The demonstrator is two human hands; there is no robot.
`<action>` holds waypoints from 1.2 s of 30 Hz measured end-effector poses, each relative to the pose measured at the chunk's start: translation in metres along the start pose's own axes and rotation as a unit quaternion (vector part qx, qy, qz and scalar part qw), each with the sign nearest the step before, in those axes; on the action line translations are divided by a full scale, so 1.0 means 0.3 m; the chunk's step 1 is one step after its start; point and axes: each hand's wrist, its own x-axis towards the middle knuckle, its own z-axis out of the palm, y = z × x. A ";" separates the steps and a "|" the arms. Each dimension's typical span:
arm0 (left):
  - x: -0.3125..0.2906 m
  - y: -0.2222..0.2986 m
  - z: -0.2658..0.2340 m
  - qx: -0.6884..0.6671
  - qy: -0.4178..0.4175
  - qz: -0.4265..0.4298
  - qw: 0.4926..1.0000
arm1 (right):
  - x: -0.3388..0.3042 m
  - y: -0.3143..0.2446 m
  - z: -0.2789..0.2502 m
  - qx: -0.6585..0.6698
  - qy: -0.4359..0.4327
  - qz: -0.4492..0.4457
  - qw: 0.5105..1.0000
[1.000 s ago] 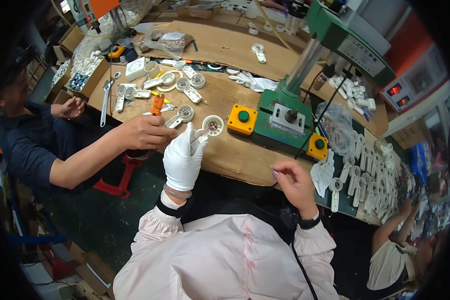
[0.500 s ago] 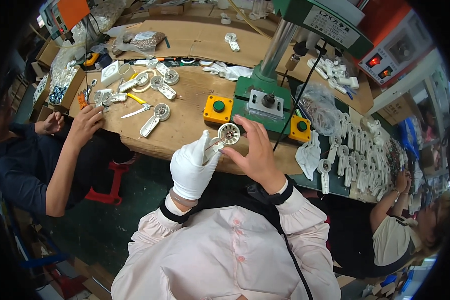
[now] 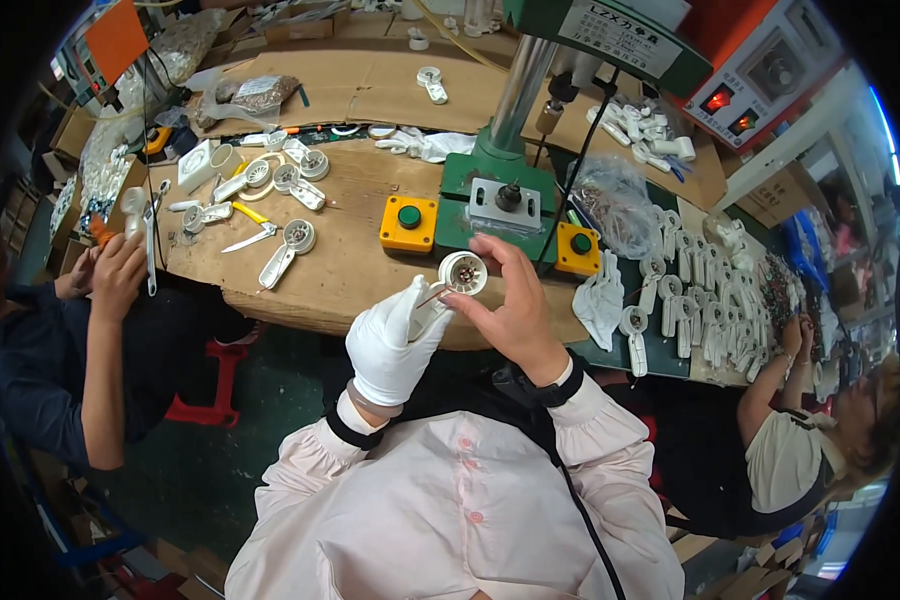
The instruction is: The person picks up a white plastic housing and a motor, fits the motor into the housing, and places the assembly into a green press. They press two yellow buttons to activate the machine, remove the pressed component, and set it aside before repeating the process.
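2-handed, grips fan (image 3: 464, 271) by handle (image 3: 426, 315) in tightly curled left hand (image 3: 395, 345), steadies it in loosely curved right hand (image 3: 513, 312); seems part-done: motor (image 3: 467, 274) in, wire (image 3: 430, 297) loose.

Bare right hand (image 3: 515, 312), well apart from the white round-headed part (image 3: 463, 272) one second ago, now has thumb and fingers flanking its head. Co-worker's hand (image 3: 120, 270), earlier beside the gloved left hand (image 3: 388, 350), is withdrawn well to the left, with the orange tool (image 3: 100, 231).
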 end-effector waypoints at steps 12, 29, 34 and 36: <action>0.013 0.061 -0.005 -0.134 -0.034 0.030 0.990 | 0.153 0.069 -0.172 -0.037 0.055 0.025 0.998; 0.031 -0.033 0.021 -0.114 -0.092 -0.028 0.989 | 0.328 0.175 -0.187 -0.069 -0.120 0.034 0.990; 0.114 0.000 0.065 -0.123 -0.105 -0.008 0.987 | 0.320 0.193 -0.192 -0.084 -0.150 0.038 0.984; 0.146 0.023 0.088 -0.139 -0.110 -0.002 0.984 | 0.310 0.219 -0.187 -0.081 -0.156 0.011 0.984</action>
